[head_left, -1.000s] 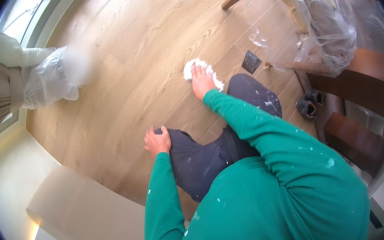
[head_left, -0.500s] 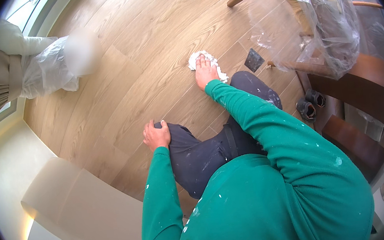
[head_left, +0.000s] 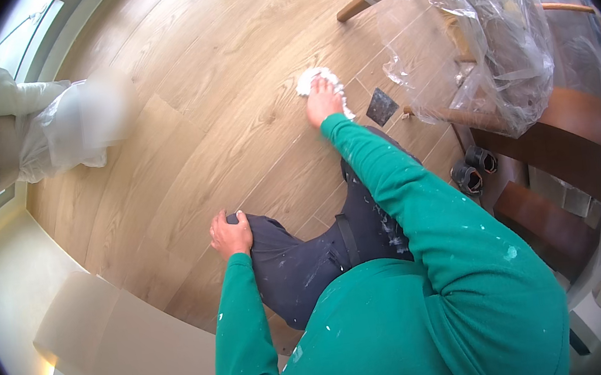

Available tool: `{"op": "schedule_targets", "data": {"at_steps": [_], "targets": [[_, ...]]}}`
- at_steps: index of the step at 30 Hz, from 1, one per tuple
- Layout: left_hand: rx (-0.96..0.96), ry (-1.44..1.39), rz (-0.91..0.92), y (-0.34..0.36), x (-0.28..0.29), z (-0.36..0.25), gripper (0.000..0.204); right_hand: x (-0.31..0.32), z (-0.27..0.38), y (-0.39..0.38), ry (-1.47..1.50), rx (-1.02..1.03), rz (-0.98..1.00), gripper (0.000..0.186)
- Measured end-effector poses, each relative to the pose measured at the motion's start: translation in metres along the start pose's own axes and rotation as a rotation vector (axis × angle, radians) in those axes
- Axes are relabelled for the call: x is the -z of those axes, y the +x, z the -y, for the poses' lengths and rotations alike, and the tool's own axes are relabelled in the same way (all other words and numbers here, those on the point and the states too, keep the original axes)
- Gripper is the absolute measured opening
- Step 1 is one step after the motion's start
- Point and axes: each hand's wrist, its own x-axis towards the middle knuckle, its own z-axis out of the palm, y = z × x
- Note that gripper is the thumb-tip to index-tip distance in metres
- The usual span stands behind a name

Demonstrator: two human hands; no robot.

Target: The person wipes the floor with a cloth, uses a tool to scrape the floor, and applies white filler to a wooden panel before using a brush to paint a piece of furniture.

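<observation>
My right hand [head_left: 324, 100] rests on a crumpled white cloth [head_left: 311, 79] on the wood floor [head_left: 199, 147], fingers pressed together over it. Just right of the cloth lies a dark square piece [head_left: 382, 107]. My left hand [head_left: 231, 234] lies on my left knee in dark trousers [head_left: 288, 278], its fingers slightly bent and holding nothing else. Both arms are in green sleeves with pale spots.
Plastic-wrapped wooden furniture [head_left: 483, 48] stands at right, with dark shoes [head_left: 469, 180] below it. Tied curtains and white plastic [head_left: 44, 146] are at left beside a window [head_left: 24, 41]. A curved pale panel [head_left: 124, 333] borders the floor at lower left.
My right hand and the cloth have slid forward along the floor, farther from my body. My right knee is now more hidden by the arm. My left hand stays on the knee.
</observation>
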Motion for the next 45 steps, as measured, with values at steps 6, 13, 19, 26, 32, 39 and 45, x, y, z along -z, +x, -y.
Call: {"op": "schedule_targets", "data": {"at_steps": [6,13,19,26,32,39,45], "targets": [[0.005,-0.003,0.006,0.004,0.000,-0.001,0.053,0.038,-0.149,0.129,0.129,-0.284,-0.039,0.061],[0.064,0.077,0.051,0.005,0.006,-0.018,0.054,0.014,-0.127,0.075,-0.026,-0.119,0.011,0.067],[0.046,0.098,0.054,0.006,0.007,-0.022,0.055,0.046,-0.167,0.120,0.020,-0.226,0.125,0.065],[0.054,0.129,0.104,0.013,0.010,-0.038,0.055,0.030,-0.202,0.136,-0.026,-0.288,0.130,0.060],[0.120,0.155,0.081,0.010,0.013,-0.029,0.054,0.024,-0.199,0.119,-0.198,0.002,0.068,0.053],[0.096,0.136,0.079,0.009,0.008,-0.021,0.054,0.022,-0.204,0.126,-0.270,-0.031,0.074,0.051],[0.092,0.158,0.114,0.011,0.017,-0.038,0.054,0.038,-0.220,0.133,-0.222,-0.107,0.019,0.053]]}}
